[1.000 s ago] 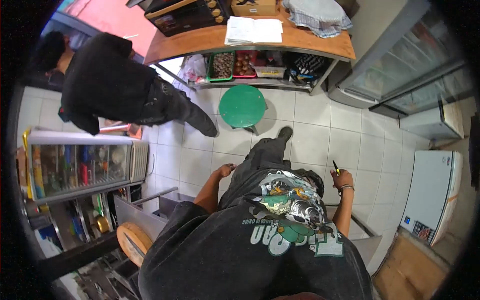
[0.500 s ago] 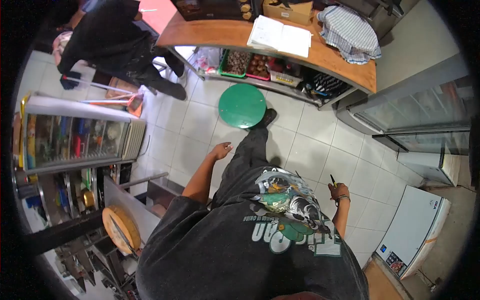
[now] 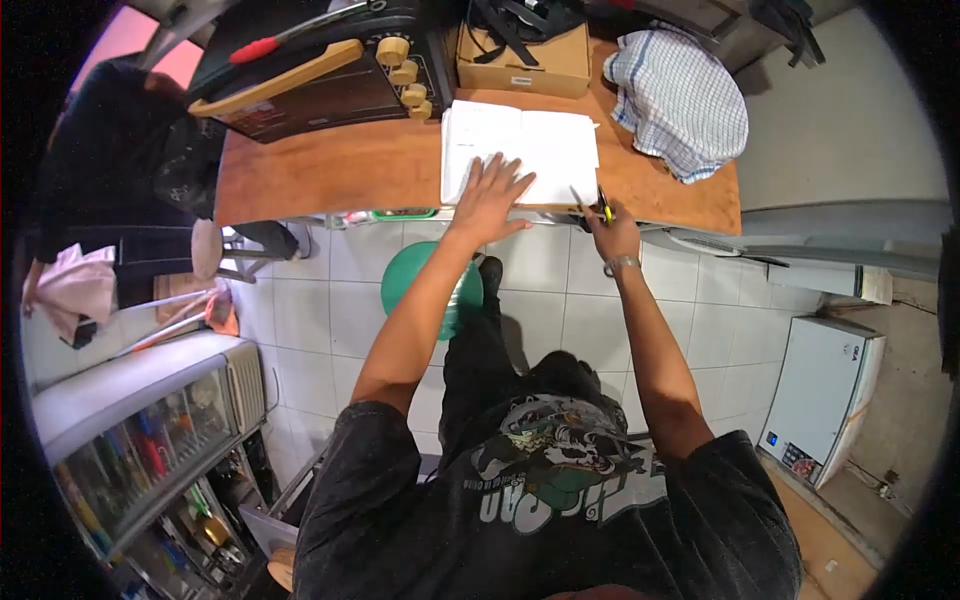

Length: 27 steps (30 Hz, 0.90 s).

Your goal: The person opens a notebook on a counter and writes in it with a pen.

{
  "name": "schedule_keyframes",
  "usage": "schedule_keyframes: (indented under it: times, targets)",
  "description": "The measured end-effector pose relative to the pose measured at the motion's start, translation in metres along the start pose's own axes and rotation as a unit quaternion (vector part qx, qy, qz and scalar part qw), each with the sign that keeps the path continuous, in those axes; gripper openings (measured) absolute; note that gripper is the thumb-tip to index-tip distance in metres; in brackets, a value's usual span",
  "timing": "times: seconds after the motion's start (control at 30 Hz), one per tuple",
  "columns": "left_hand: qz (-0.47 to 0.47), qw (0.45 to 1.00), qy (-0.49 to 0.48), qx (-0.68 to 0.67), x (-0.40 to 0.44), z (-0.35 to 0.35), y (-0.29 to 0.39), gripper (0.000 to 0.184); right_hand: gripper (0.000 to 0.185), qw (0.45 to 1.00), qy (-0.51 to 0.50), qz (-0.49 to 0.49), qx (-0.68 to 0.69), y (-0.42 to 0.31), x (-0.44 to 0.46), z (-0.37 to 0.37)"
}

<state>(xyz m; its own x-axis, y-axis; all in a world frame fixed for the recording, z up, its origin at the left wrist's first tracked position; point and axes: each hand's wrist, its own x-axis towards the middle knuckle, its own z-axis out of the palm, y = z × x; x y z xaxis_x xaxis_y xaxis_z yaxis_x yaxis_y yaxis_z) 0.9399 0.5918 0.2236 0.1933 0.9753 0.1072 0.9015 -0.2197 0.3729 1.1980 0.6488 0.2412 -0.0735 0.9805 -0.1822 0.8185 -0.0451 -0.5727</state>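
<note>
An open notebook [image 3: 555, 140] with white pages lies on the wooden counter [image 3: 330, 170]. My left hand [image 3: 488, 200] rests palm down on its left page, fingers spread. By the notebook's lower right corner, my right hand [image 3: 615, 232] is closed around a slim black and yellow pen [image 3: 606, 208]. A grey pointed streak shows on the page beside it; I cannot tell whether this is a shadow. Writing on the pages is too faint to read.
An oven [image 3: 320, 95] with tongs [image 3: 300, 32] on top stands left of the notebook. Behind sits a cardboard box [image 3: 525, 72]; a checked cloth [image 3: 680, 95] lies to the right. Below is a green round stool [image 3: 410, 275]. Another person [image 3: 120, 160] is at far left.
I have come closer to the counter. Both hands moved up and forward from my sides; the left now lies on the notebook, and the right has brought the pen to its edge.
</note>
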Motion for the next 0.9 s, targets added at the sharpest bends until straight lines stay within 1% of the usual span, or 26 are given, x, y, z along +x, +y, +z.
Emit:
schedule_keyframes:
  times: [0.03, 0.07, 0.1, 0.13, 0.2, 0.27, 0.33, 0.4, 0.47, 0.5, 0.57, 0.6, 0.67, 0.7, 0.73, 0.77, 0.8, 0.83, 0.87, 0.9]
  targets:
    - [-0.006, 0.998, -0.030, 0.053, 0.014, 0.001, -0.011, 0.087, 0.053, 1.000, -0.002, 0.005, -0.006, 0.000, 0.026, 0.016]
    - [-0.006, 0.998, -0.033, 0.046, 0.020, 0.003, -0.019, 0.087, 0.055, 0.999, 0.037, 0.002, -0.039, 0.003, 0.047, 0.036]
    - [-0.006, 0.997, -0.061, 0.054, 0.025, 0.007, -0.028, 0.091, 0.058, 0.994, 0.077, -0.003, -0.073, -0.005, 0.057, 0.041]
    - [-0.005, 0.994, -0.087, 0.064, 0.030, 0.010, -0.036, 0.096, 0.058, 0.994, 0.074, 0.000, -0.078, -0.010, 0.062, 0.041]
    - [-0.005, 0.995, -0.082, 0.049, 0.027, 0.019, -0.043, 0.094, 0.064, 0.995, 0.017, 0.071, -0.075, -0.016, 0.071, 0.042]
    - [-0.002, 0.999, -0.036, 0.026, 0.020, 0.026, -0.046, 0.093, 0.060, 0.994, 0.010, 0.070, -0.084, -0.006, 0.081, 0.047]
    - [-0.008, 0.999, -0.030, 0.029, 0.018, 0.027, -0.040, 0.091, 0.059, 0.992, -0.069, 0.071, -0.072, 0.005, 0.092, 0.044]
    - [-0.042, 0.999, -0.031, 0.007, 0.024, 0.029, -0.023, 0.091, 0.058, 0.995, -0.065, 0.059, -0.055, 0.015, 0.107, 0.030]
    - [-0.055, 0.998, -0.032, -0.005, 0.035, 0.038, 0.003, 0.089, 0.054, 0.998, -0.018, 0.047, -0.048, 0.023, 0.129, 0.002]
    - [-0.055, 0.998, -0.033, -0.018, 0.041, 0.045, 0.016, 0.088, 0.054, 0.997, -0.022, 0.044, -0.052, 0.028, 0.141, -0.012]
    - [-0.044, 0.999, -0.027, -0.016, 0.056, 0.056, 0.035, 0.085, 0.051, 0.992, -0.016, -0.030, -0.126, 0.041, 0.166, -0.035]
    - [-0.047, 0.998, -0.026, -0.020, 0.062, 0.058, 0.039, 0.085, 0.051, 0.991, -0.019, -0.031, -0.130, 0.054, 0.170, -0.040]
    - [-0.031, 0.998, -0.046, 0.002, 0.075, 0.057, 0.036, 0.083, 0.045, 0.978, 0.069, -0.113, -0.164, 0.080, 0.178, -0.039]
    - [-0.015, 0.998, -0.056, 0.021, 0.079, 0.050, 0.034, 0.079, 0.044, 0.977, 0.063, -0.158, -0.126, 0.089, 0.176, -0.043]
    - [-0.021, 0.998, -0.059, 0.017, 0.080, 0.052, 0.027, 0.079, 0.044, 0.977, 0.055, -0.159, -0.129, 0.089, 0.166, -0.050]
    - [0.019, 0.998, -0.053, 0.020, 0.083, 0.054, 0.019, 0.077, 0.045, 0.997, -0.019, -0.072, 0.016, 0.088, 0.155, -0.057]
    - [0.059, 0.997, -0.047, 0.023, 0.084, 0.056, 0.012, 0.076, 0.050, 0.983, -0.093, 0.020, 0.158, 0.084, 0.144, -0.064]
    - [0.059, 0.995, -0.070, 0.046, 0.085, 0.055, 0.007, 0.076, 0.060, 0.972, -0.149, 0.023, 0.181, 0.083, 0.136, -0.071]
    - [0.052, 0.995, -0.067, 0.042, 0.086, 0.055, 0.005, 0.076, 0.060, 0.972, -0.154, 0.020, 0.175, 0.079, 0.127, -0.073]
    - [0.057, 0.994, -0.077, 0.056, 0.087, 0.056, 0.004, 0.077, 0.063, 0.942, -0.187, 0.040, 0.275, 0.071, 0.117, -0.071]
